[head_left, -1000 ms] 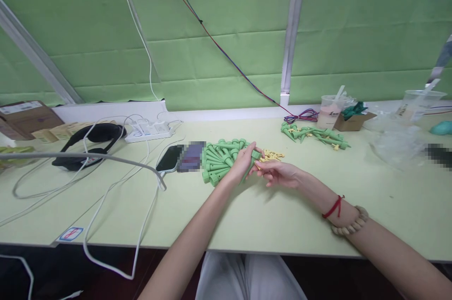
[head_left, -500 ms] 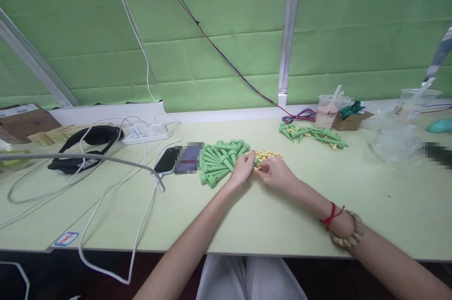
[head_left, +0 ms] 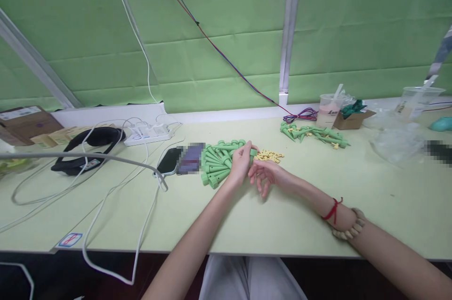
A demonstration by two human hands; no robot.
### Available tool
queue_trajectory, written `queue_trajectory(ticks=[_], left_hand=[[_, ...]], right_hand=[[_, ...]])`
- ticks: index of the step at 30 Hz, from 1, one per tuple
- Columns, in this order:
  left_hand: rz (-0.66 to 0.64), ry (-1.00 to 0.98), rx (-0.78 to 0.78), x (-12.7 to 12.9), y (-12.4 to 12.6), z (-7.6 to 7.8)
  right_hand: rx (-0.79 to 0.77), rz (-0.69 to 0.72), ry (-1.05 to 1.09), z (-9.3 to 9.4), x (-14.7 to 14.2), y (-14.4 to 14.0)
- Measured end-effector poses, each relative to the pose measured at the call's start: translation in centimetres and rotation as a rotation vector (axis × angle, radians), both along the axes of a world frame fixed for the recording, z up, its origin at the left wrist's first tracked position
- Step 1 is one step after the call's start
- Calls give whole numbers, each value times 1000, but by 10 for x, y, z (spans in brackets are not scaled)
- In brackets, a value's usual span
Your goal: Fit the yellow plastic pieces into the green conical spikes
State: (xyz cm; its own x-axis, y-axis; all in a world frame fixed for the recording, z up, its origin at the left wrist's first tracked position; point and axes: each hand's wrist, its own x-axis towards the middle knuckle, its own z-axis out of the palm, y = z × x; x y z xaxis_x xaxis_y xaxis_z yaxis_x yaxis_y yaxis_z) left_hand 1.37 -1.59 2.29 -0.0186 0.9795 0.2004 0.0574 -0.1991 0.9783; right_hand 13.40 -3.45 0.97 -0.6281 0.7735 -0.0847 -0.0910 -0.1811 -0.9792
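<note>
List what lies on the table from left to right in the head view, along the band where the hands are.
Black headset → white power strip → phone → pile of green cones → left hand, closed on one green cone → right hand, fingers loose → small yellow pieces → second green pile → cardboard box.

Green plastic pegs (head_left: 215, 164), yellow small pieces (head_left: 269, 155), pale green table (head_left: 282, 215).

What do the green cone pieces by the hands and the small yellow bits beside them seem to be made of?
The green cone pieces, one held in the left hand, look like moulded matte plastic: uniform colour, identical shapes, crisp flanged ends. The small yellow bits look like plastic too, but are too small to tell for sure.
</note>
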Motion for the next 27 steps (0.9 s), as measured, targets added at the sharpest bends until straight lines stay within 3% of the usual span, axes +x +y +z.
queue_trajectory(ticks=[3, 7, 15, 19, 22, 25, 27], left_hand=[[0, 9, 153, -2, 1, 4], [-22, 53, 218, -2, 1, 5], [-40, 229, 154, 1, -5, -6], [9, 247, 173, 1, -3, -10], [16, 174, 84, 2, 0, -10], [-25, 84, -15, 3, 1, -10], [-34, 37, -24, 3, 1, -9]], right_hand=[[-107, 64, 106, 4, 3, 0], [-122, 31, 105, 3, 7, 2], [294, -98, -322, 6, 11, 5], [727, -290, -617, 3, 11, 6], [1007, -408, -782, -1, 12, 6], [1032, -464, -772, -2, 12, 7], [858, -423, -651, -2, 12, 7]])
